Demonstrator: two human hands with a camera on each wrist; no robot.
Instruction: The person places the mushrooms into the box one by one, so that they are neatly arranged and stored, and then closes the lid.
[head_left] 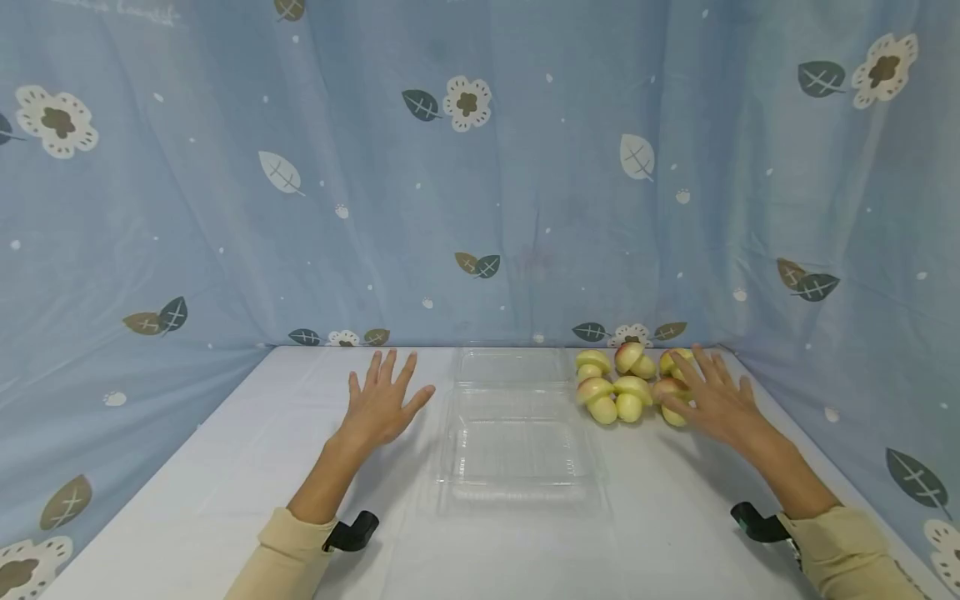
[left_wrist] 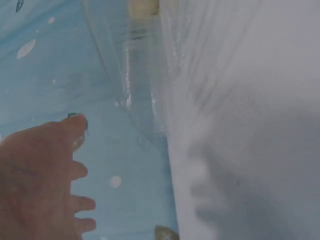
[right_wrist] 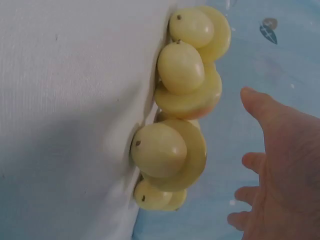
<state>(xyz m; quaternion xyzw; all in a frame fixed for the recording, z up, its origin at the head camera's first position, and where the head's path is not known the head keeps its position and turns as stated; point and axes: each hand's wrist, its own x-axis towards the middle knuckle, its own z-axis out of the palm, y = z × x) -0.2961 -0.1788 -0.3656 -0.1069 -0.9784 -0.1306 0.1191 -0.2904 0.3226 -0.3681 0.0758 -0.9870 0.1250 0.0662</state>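
Observation:
A clear plastic clamshell box [head_left: 517,492] lies opened out in the middle of the table; the left wrist view shows its transparent side [left_wrist: 145,75]. To its right, several yellow-green, mushroom-shaped pieces [head_left: 630,408] with a reddish blush stand grouped together. In the right wrist view each piece [right_wrist: 160,150] has a rounded lower part with a small dark spot and a wider cap. My left hand [head_left: 378,404], fingers spread, is left of the box and holds nothing. With fingers spread, my right hand [head_left: 720,404] hovers by the rightmost pieces, partly covering them; no grip shows.
A white cloth [head_left: 300,500] covers the table. Behind and at both sides hangs a blue curtain [head_left: 375,208] printed with leaves and flowers. Black wrist devices [head_left: 356,531] sit at both sleeves.

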